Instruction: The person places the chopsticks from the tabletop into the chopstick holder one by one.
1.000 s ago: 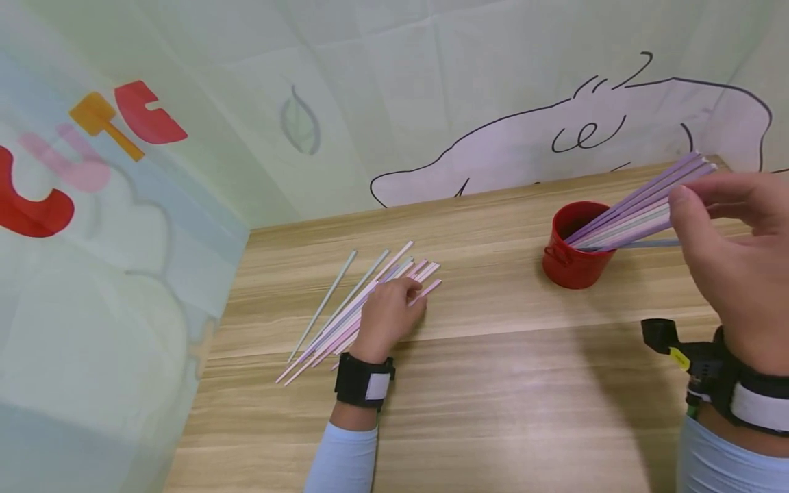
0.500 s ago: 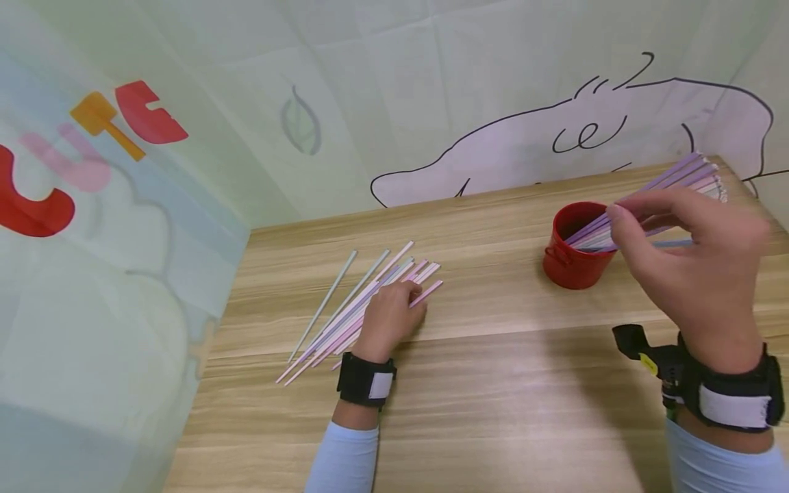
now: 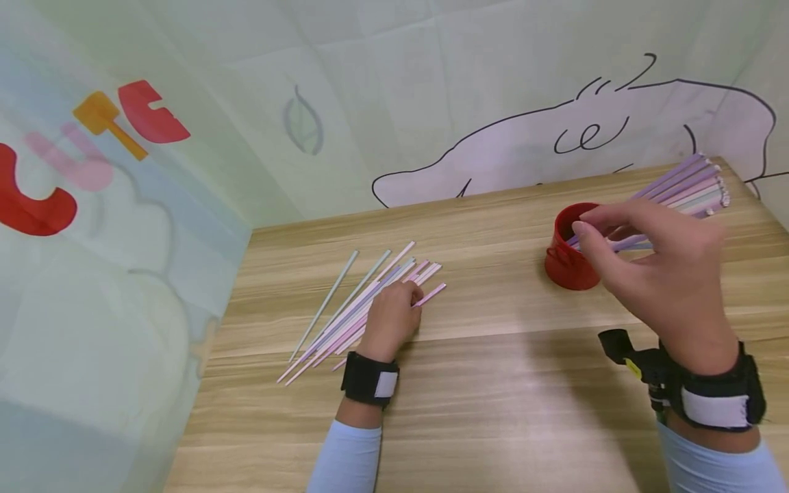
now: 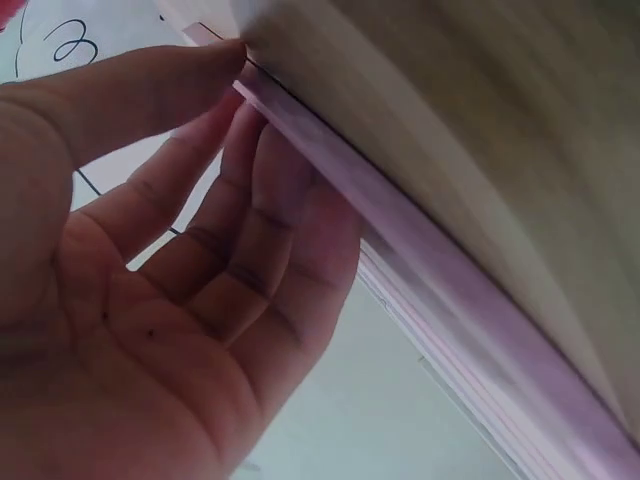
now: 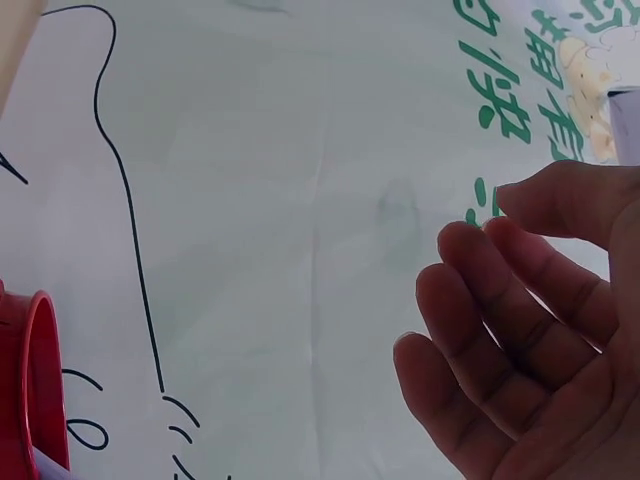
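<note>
The left hand [image 3: 390, 320] is at a loose pile of thin pastel sticks [image 3: 344, 323] on the left of the wooden table [image 3: 493, 404]. Its fingers are bent, and in the left wrist view the thumb and fingertips meet on a lilac stick [image 4: 400, 235] — a light pinch at its edge. A pale green stick [image 3: 323, 305] lies just left of the pile.

On the right, near the far edge, stands a red bucket [image 3: 570, 272] with a bundle of purple, pink and whitish sticks [image 3: 693, 190] leaning out to the right. The right hand [image 3: 668, 281] is just beside it on the near side, thumb and curved fingers parted and holding nothing. Behind the table hangs a printed sheet [image 3: 382, 103].
</note>
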A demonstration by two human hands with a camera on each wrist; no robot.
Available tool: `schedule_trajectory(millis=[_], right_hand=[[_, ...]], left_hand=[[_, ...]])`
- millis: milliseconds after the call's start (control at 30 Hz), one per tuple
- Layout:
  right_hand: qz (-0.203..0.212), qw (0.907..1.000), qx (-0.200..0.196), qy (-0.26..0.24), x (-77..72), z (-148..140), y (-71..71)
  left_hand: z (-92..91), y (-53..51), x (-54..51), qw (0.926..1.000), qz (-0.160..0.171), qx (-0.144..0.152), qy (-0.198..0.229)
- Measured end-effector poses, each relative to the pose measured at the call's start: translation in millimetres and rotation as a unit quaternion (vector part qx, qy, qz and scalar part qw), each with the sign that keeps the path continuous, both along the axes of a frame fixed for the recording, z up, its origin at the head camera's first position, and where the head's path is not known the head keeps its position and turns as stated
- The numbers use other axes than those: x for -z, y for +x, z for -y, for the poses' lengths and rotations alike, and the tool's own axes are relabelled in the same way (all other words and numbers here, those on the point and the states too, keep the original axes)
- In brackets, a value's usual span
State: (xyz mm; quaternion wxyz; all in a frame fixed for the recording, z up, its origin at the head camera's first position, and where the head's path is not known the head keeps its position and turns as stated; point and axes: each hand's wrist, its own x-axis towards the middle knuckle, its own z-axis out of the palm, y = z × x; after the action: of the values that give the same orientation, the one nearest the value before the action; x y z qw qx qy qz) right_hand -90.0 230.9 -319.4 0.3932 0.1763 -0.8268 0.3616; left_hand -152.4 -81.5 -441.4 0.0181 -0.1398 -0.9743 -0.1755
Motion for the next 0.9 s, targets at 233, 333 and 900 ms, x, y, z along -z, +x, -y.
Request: schedule_trajectory(millis=[233, 333, 900], right_hand=[[0.010, 0.9996, -0.028, 0.002, 3.2, 5, -1.6], [0.011, 0.9993, -0.034, 0.014, 4.4, 8, -3.2], [0.030, 0.9969, -0.065, 0.032, 13.6, 19, -10.6]], left_hand=[[-1.8, 0.9, -0.7, 1.0000, 0.008, -0.004, -0.001], [-2.2, 1.6, -1.8, 1.0000, 0.006, 0.000, 0.000], [-9.1, 8.8, -22.2, 0.9967, -0.038, 0.038, 0.062]])
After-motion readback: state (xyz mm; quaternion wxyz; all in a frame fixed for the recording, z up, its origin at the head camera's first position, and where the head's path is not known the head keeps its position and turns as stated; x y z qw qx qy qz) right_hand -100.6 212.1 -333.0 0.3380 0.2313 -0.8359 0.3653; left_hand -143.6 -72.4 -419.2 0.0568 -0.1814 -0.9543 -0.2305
